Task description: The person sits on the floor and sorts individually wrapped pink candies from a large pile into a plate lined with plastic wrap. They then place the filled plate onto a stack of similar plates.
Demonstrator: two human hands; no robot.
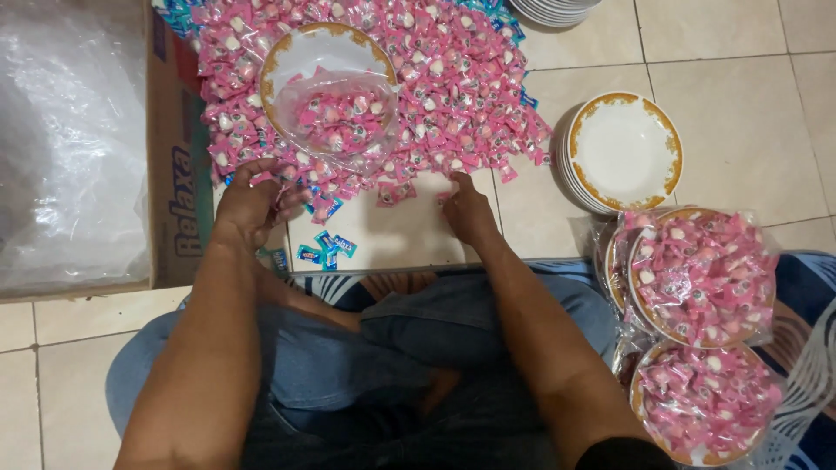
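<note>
**Gathering pink sweets at the edge of the heap**

The person sits cross-legged on the tiled floor (740, 130), both hands at the near edge of a large heap of pink wrapped sweets (453, 96) in the upper middle of the frame. The left hand (252, 204) is curled over a clutch of sweets at the heap's lower left, fingers closed on them. The right hand (466, 213) rests at the heap's lower right edge, fingertips down on the tiles beside a few loose sweets; whether its fingers pinch anything cannot be told.

On top of the heap lies a gold-rimmed plate (292, 43) with a clear plastic bag (344, 113) partly filled with sweets. A few blue wrapped sweets (326, 248) lie just below the left hand.

To do this well, it seems best to scoop from the heap's loose edge, keep the blue ones out, and drop handfuls straight into the open bag.

A stack of empty plates (623, 152) sits at right; two bagged, filled plates (701, 278) lie lower right; a cardboard box (178, 174) stands at left.
</note>
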